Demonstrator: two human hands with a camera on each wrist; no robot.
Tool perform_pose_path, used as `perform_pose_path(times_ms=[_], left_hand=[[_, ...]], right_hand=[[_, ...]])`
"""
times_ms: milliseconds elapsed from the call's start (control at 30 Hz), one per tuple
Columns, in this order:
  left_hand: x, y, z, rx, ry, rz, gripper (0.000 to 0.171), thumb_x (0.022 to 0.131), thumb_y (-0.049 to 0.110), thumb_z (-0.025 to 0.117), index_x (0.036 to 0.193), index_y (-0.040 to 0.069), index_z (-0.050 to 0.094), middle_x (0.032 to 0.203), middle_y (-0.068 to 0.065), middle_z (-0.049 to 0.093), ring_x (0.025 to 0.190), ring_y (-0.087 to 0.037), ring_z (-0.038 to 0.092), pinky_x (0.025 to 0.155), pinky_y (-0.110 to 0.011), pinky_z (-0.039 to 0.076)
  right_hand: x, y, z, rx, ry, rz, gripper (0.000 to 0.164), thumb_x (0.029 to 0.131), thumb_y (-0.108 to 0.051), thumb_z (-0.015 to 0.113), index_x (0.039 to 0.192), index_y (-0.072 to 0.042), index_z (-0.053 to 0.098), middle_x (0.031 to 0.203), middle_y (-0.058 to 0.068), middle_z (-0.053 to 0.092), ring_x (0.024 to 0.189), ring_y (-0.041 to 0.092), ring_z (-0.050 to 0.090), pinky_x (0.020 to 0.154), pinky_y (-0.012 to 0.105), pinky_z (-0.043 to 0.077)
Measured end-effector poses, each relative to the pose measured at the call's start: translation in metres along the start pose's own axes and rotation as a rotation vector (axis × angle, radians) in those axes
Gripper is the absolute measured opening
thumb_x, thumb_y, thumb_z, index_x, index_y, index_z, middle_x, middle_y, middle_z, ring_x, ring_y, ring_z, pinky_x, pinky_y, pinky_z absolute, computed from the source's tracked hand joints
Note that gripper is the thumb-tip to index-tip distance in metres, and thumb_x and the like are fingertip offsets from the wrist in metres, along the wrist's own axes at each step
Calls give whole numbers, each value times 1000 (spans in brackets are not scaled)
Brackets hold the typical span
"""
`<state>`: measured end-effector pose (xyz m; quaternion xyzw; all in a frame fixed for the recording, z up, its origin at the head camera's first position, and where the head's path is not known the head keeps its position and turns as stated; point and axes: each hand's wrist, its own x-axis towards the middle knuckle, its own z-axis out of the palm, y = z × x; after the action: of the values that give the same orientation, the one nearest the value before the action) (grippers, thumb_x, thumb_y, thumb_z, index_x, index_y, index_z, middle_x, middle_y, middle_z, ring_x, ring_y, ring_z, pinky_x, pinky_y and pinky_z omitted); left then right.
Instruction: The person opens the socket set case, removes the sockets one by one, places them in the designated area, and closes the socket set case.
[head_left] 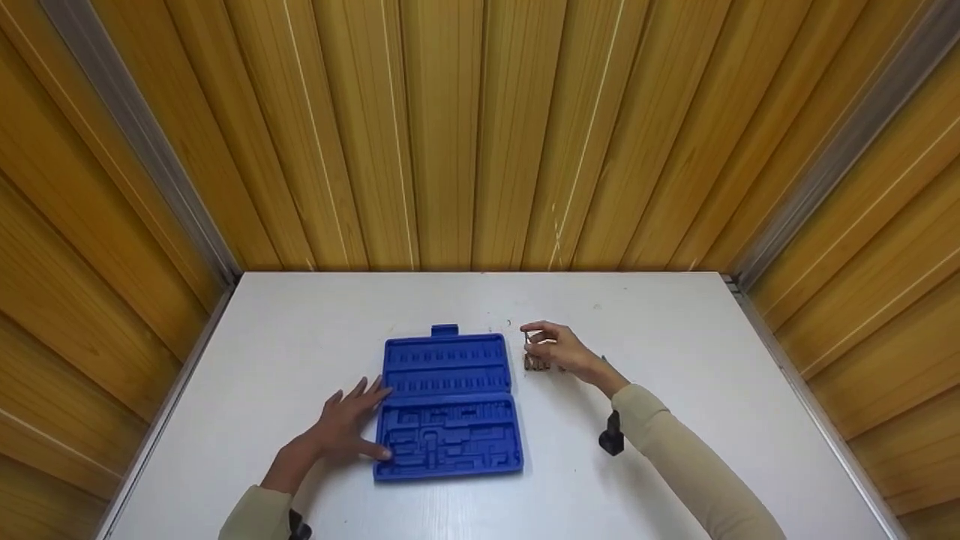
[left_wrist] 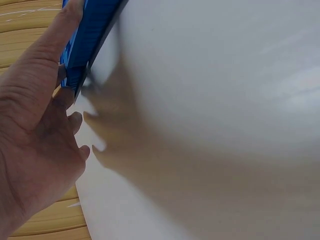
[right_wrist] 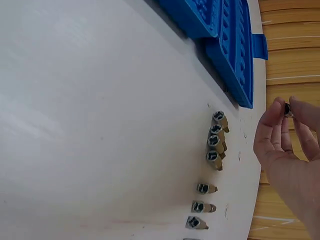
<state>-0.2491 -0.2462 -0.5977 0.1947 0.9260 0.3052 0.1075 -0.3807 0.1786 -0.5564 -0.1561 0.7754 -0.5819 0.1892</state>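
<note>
A blue plastic socket-set case (head_left: 448,395) lies unfolded on the white table, its molded recesses facing up. My left hand (head_left: 341,429) rests at its left side with fingers spread; the thumb is on the lower half and the index finger by the hinge. In the left wrist view, the thumb reaches onto the case edge (left_wrist: 92,37). To the right of the case, my right hand (head_left: 564,351) pinches a small metal bit socket (right_wrist: 288,110) between thumb and fingertips, raised over the table. Below that hand, several similar bit sockets (right_wrist: 214,142) stand in a line on the table.
The white table (head_left: 637,322) ends at a yellow wood-look wall (head_left: 442,150) at the back, with matching walls left and right. A latch tab (head_left: 445,330) sticks out from the case's far edge. A black wrist device (head_left: 612,435) hangs at the right sleeve.
</note>
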Motion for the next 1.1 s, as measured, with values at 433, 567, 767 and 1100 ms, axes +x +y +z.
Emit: perform_pose_path(times_ms=[433, 567, 767, 1100], left_hand=[[0, -2, 3, -16, -4, 1, 113, 71, 49, 90, 159, 6, 34, 169, -23, 20, 156, -52, 9, 118, -77, 3], [1, -1, 2, -5, 1, 7, 113, 71, 49, 90, 158, 5, 34, 168, -24, 21, 155, -53, 11, 118, -78, 5], [0, -1, 0, -22, 5, 14, 114, 70, 47, 92, 158, 4, 34, 168, -24, 20, 155, -53, 10, 118, -78, 4], [1, -3, 2, -33, 3, 3, 114, 69, 48, 92, 158, 6, 35, 169, -23, 20, 156, -52, 10, 119, -76, 2]], right_hand=[[-32, 13, -50, -212, 85, 66, 49, 101, -16, 66, 142, 8, 53, 113, 19, 68, 90, 19, 67, 76, 27, 58], [-44, 18, -71, -300, 125, 49, 47, 104, -16, 60, 143, 8, 51, 118, 29, 64, 92, 26, 67, 73, 30, 57], [-63, 29, -100, -359, 214, 13, 46, 104, -15, 60, 140, 11, 52, 115, 31, 66, 85, 19, 67, 67, 20, 52], [-80, 50, -121, -488, 287, -87, 38, 101, -8, 62, 132, 14, 58, 100, 29, 70, 71, 24, 69, 59, 24, 54]])
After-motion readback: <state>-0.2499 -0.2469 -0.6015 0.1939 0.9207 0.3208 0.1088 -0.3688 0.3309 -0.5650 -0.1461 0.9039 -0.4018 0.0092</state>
